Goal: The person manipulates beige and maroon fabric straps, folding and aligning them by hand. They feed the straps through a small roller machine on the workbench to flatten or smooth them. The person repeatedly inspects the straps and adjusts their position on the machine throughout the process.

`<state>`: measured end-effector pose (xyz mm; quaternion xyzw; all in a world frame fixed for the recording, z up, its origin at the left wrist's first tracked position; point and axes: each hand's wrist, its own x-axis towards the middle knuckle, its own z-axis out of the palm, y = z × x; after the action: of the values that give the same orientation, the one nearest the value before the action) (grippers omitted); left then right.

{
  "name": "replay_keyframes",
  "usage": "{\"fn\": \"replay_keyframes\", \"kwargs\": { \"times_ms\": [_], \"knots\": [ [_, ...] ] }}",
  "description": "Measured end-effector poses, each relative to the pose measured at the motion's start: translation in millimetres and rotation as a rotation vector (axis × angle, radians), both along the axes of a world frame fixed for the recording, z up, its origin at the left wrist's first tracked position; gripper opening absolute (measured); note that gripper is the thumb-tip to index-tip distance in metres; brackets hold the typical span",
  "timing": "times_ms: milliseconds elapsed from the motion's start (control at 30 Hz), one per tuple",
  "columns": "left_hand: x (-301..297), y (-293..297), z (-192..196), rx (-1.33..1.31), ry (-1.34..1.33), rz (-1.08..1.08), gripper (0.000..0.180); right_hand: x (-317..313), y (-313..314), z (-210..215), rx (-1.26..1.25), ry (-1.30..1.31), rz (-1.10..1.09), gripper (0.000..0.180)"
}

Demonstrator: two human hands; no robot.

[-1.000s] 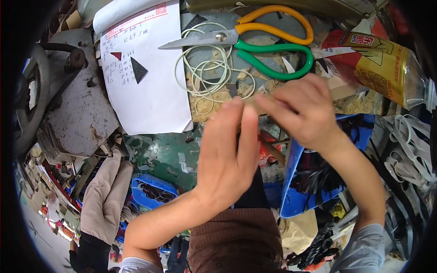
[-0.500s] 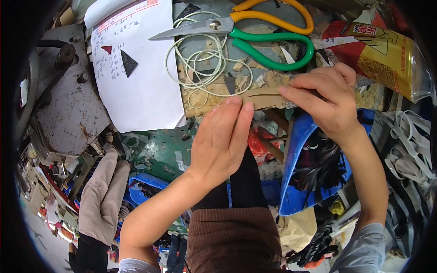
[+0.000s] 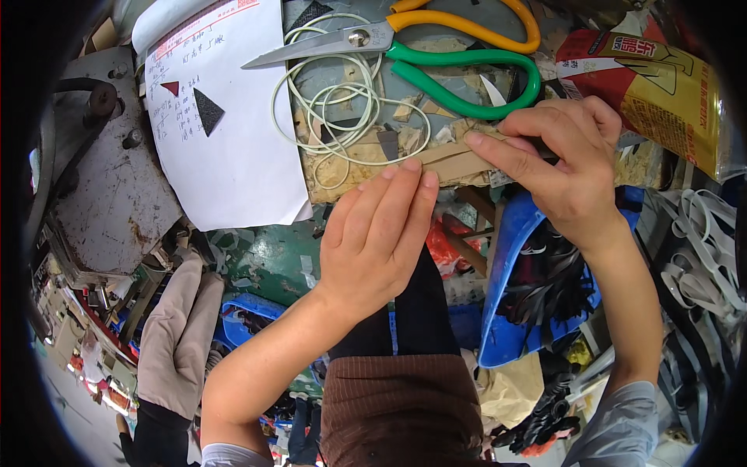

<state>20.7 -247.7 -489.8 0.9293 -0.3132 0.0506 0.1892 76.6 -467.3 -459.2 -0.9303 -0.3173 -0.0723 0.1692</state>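
Observation:
A tan strip point(image 3: 461, 165) of thin, flat material lies along the near edge of the worktop, with a lengthwise line between two overlapping or adjoining layers. My left hand point(image 3: 372, 243) rests its outstretched fingertips at the strip's left end, fingers close together. At the other end, the thumb and bent fingers of my right hand point(image 3: 566, 167) close on the strip; part of it is hidden under them. Just beyond lie large scissors point(image 3: 359, 39) with one orange and one green handle, blades pointing left. A loosely coiled pale cord point(image 3: 429, 132) reaches close to my left fingertips.
Handwritten paper point(image 3: 233, 175) carries dark scraps at the left, beside a worn metal machine point(image 3: 109, 202). A red and gold packet point(image 3: 646, 93) lies at the far right. Below the worktop hangs a blue bin point(image 3: 498, 303) of dark strips. Another person's legs point(image 3: 167, 335) show lower left.
My right thumb has shifted slightly left along the strip. The dark gap between the strip's layers has narrowed and now slants up to the right. My left hand stays nearly in place.

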Motion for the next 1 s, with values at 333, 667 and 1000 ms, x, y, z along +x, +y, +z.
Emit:
{"fn": "replay_keyframes", "kwargs": {
  "times_ms": [333, 667, 1000],
  "knots": [
    [0, 4, -4, -0.001, -0.039, -0.025, 0.046, -5, 1, -13, -0.03, -0.156, -0.044, 0.032],
    [-1, -2, -6, -0.013, -0.054, 0.028, 0.051, -5, -3, -17, -0.027, -0.18, -0.03, 0.037],
    [7, -15, 9, 0.192, -0.025, 0.118, 0.048, -7, 1, -15, -0.038, -0.174, -0.036, 0.034]
  ]
}}
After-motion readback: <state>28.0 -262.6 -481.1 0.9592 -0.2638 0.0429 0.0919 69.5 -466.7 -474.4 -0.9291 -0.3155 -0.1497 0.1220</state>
